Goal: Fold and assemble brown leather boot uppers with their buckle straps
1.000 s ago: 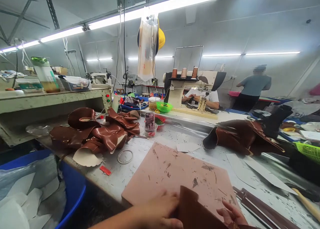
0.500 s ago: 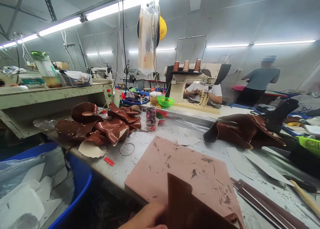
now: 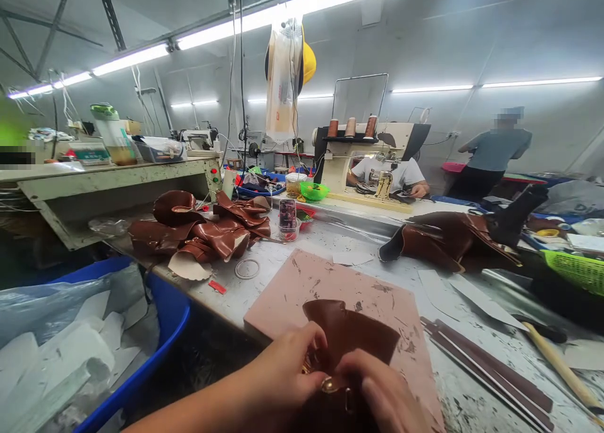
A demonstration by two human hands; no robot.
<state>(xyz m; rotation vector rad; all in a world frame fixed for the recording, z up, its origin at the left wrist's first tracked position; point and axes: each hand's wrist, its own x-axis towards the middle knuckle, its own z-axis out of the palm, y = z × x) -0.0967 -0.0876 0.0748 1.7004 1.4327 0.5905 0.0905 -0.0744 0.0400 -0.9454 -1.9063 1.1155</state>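
My left hand (image 3: 287, 365) is closed, pinching a brown leather boot upper (image 3: 361, 333) near gold-coloured metal hardware. To its right, my right hand (image 3: 380, 382) is closed on a brown leather strap (image 3: 337, 384) of the same piece, with the thumb and fingers bent around its end. A small round gold fitting (image 3: 326, 384) shows between the hands. The upper's wide edge rises above my fingers, over a pinkish cutting board (image 3: 287, 294). The lower part of the upper is dark and partly hidden by my hands.
Several brown leather uppers (image 3: 189, 228) lie left; another upper (image 3: 441, 238) lies right. A blue bin (image 3: 177, 313) with white scraps stands lower left. Brown strips (image 3: 491, 370) and a wooden-handled tool (image 3: 559, 360) lie right. Beyond are a phone (image 3: 287, 214), a sewing machine (image 3: 342, 162) and two people.
The leather upper has turned and lowered slightly. My right hand has come into view, and both hands now meet at the metal fitting. The view has shifted a little to the left.
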